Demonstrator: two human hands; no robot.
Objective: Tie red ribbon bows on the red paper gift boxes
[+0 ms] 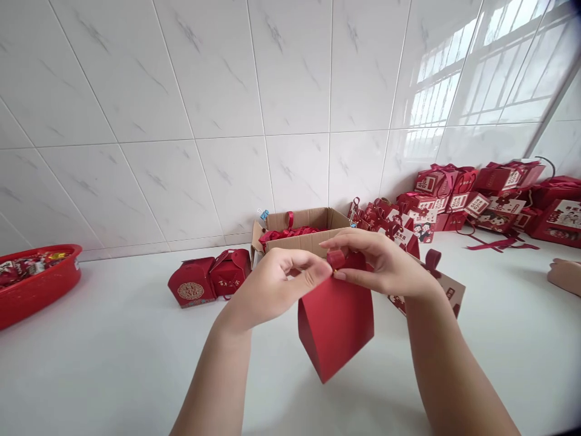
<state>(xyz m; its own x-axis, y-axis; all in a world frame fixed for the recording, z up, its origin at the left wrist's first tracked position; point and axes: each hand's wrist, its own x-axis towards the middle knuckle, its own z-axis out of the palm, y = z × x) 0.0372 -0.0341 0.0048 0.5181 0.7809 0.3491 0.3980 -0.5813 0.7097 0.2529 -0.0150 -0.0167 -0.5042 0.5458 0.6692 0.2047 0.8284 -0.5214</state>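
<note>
Work on the red box (338,321) looks well advanced: its walls are raised and meet at the top, where a ribbon loop (336,259) sticks up. Left hand (285,278) pinches the top edge beside the loop; right hand (379,260) grasps that edge from the other side, so the fastening there seems unfinished. The box hangs tilted in front of the carton (313,243); whether its lowest corner touches the table (136,363), I cannot tell. Two made-up boxes (190,281) stand to the left, and stacked boxes (442,200) at the right look complete. Red pieces (295,232) remain inside the carton.
</note>
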